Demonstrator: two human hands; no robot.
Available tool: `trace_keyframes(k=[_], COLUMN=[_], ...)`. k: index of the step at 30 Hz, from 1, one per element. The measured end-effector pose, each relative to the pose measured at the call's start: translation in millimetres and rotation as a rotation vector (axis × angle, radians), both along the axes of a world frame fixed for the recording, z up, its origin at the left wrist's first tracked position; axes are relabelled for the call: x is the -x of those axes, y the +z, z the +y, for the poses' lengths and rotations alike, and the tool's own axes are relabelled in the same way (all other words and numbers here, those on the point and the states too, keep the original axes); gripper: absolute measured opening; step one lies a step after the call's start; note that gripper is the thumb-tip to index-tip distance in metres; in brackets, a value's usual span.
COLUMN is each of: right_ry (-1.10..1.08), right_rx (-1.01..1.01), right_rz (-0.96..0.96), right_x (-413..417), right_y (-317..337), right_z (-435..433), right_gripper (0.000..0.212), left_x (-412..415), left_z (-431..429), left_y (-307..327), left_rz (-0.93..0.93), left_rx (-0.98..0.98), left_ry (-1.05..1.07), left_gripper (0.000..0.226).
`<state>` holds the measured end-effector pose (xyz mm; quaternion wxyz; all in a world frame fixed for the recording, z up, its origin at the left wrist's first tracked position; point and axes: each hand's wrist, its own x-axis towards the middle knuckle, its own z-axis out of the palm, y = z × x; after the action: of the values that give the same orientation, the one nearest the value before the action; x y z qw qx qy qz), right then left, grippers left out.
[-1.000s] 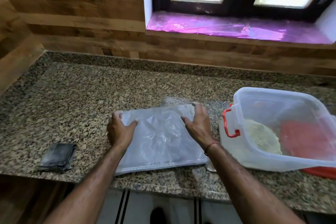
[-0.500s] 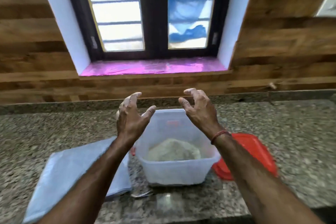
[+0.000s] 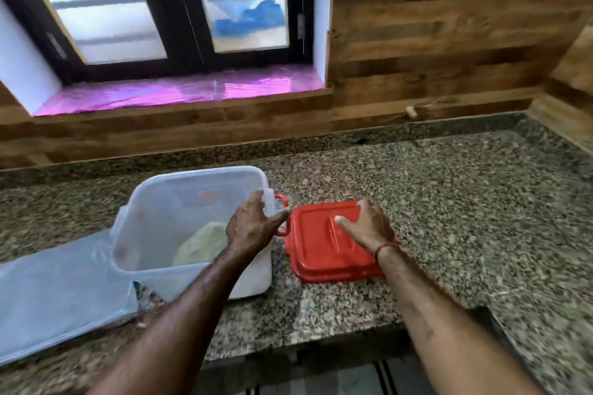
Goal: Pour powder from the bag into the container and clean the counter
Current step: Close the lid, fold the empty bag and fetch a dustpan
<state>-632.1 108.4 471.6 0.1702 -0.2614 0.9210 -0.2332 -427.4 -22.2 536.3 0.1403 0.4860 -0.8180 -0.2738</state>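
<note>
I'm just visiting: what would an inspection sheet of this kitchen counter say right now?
Surface: speckled granite counter, no loose powder seen.
Job's things: clear plastic container open, pale powder inside; flat red lid beside it; flattened translucent bag at its other side.
Clutter: nothing seen.
Hands: left hand at container's rim; right hand on lid, fingers spread.
Cables: nothing seen.
Surroundings: wood-panelled wall, dark-framed window.

My feed is lit by soft daylight from the window [image 3: 160, 3], which leaves pink glare on the sill [image 3: 179, 93]. The counter [image 3: 449, 202] reads evenly bright with faint shadows. Motion blur smears the lower corners, and straight lines bow at the edges.
</note>
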Motion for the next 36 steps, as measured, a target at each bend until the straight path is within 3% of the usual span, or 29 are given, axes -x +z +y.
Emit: trace_keyframes(k=[3,6,9,13,16,18,20,22,24,29,31,36], right_ry=[-0.101,-0.214,-0.195,-0.112,-0.177,-0.312,-0.453,-0.506,-0.506,-0.579,-0.616,-0.563], right_rx=[-0.162,-0.178,-0.134,-0.093,-0.039,0.067,0.267,0.429,0.519,0.758,0.862,1.123], right_rz=[-0.064,-0.17,-0.212,-0.172,-0.221,-0.293,-0.493,-0.701,-0.793,-0.769,-0.75,-0.783], right_x=[20,37,39,24,22,29,35,40,43,59,73,80], right_y=[-40,-79,-104,-111,-116,-118,-114,-113,-106,-60,-37,41], right_z=[21,32,33,23,20,22,27,32,38,48,56,58], right_gripper=[0.099,0.113,0.098,0.113,0.119,0.107,0.086,0.068,0.059,0.051,0.057,0.065], left_x=[0,1,3,3,6,6,7,6,6,2,-3,-7], left_z=[5,10,11,8,9,8,7,5,6,7,4,-11], left_y=[-1,1,2,1,0,-1,-3,-5,-5,-6,-6,9], left_rz=[0.006,0.02,0.03,0.01,0.017,0.012,0.001,-0.007,0.011,0.009,0.073,0.359], left_rx=[0.035,0.062,0.064,0.059,0.062,0.065,0.065,0.074,0.069,0.047,-0.027,-0.193], left_ry=[0.045,0.08,0.079,0.08,0.097,0.106,0.109,0.105,0.095,0.054,0.032,0.103], left_gripper=[0.065,0.061,0.057,0.061,0.061,0.062,0.064,0.061,0.059,0.062,0.062,0.086])
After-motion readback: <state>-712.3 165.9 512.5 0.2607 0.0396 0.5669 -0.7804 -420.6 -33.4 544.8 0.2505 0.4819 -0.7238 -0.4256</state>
